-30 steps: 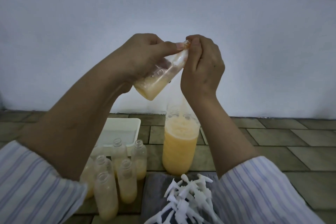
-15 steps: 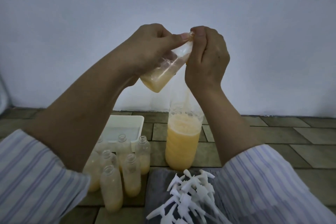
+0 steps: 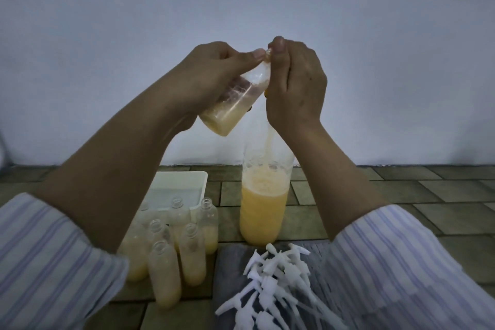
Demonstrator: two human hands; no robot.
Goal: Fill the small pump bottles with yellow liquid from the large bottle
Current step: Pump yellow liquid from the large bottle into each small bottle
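White tray [image 3: 199,178] sits on tiled floor [image 3: 401,195].

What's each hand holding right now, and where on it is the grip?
The left hand wraps the body of a tilted small bottle, its thumb reaching the neck. The right hand pinches at that bottle's mouth; what it pinches cannot be told.

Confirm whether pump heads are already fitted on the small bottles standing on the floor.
No: the small bottles stand with open necks, and the white pump heads lie loose in a pile beside them.
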